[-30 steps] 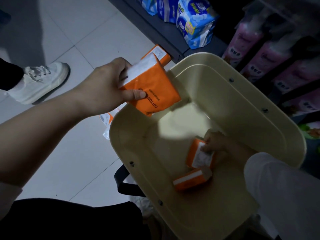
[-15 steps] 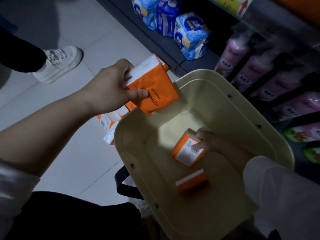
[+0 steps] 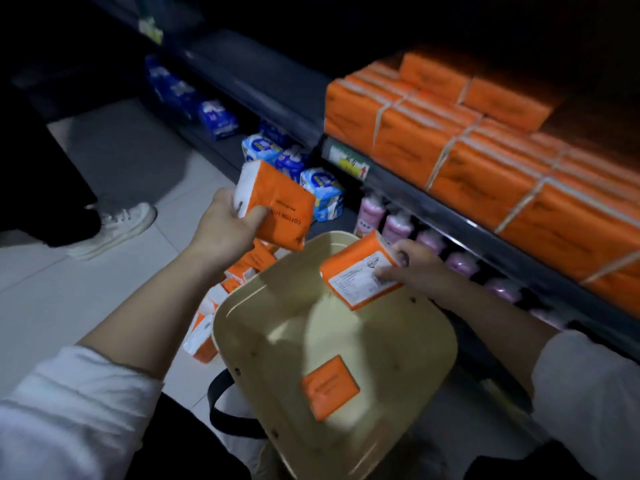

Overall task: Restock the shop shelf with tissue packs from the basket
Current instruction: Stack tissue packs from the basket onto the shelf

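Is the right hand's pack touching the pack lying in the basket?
Apart. Head view shows bare basket floor between the held pack and the lying pack.

Only one view exists, worn on the person's head. It faces forward and steeply down, close above the cream basket. The shelf's front edge crosses the right side, and the floor fills the left side.

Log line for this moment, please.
left hand grips printed pack | right hand holds labelled pack over basket | one pack inside
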Action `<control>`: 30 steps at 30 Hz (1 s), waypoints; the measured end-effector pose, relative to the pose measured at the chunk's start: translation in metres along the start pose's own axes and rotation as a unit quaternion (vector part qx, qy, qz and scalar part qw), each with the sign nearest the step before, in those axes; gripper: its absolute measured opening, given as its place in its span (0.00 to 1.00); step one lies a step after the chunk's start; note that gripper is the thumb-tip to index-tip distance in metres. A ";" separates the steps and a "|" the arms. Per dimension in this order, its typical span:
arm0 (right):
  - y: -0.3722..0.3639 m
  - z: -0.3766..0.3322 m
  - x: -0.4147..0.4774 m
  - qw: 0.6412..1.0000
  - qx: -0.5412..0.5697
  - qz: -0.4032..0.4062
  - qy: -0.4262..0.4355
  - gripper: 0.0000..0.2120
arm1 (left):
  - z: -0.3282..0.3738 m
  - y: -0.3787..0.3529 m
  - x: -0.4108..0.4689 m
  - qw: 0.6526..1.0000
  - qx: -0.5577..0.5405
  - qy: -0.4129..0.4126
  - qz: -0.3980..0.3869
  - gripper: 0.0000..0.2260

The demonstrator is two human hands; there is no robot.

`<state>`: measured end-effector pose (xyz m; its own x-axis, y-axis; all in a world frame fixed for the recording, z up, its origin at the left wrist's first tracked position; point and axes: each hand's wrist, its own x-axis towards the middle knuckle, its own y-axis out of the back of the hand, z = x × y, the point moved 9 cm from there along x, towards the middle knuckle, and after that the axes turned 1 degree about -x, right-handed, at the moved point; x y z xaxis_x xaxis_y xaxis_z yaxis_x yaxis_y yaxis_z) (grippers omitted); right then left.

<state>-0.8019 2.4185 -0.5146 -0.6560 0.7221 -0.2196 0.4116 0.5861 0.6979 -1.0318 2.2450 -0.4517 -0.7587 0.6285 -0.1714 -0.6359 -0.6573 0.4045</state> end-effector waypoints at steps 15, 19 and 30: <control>0.122 -0.118 -0.114 0.916 -0.134 0.256 0.278 0.22 | 0.093 -0.106 -0.071 0.888 -0.398 0.083 -0.215 0.03; 0.128 -0.118 -0.111 0.934 0.003 0.238 0.268 0.12 | 0.100 -0.107 -0.068 0.872 -0.433 0.090 -0.209 0.09; 0.118 -0.050 -0.090 0.887 0.442 0.125 -0.053 0.37 | 0.112 -0.128 -0.074 0.851 -0.467 0.080 -0.228 0.14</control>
<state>-0.7256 2.4042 -0.3779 -0.4312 0.8726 -0.2294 0.9012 0.4289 -0.0625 -0.8785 2.3297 -0.3905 -0.3655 0.8909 -0.2697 -0.6479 -0.4515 -0.6134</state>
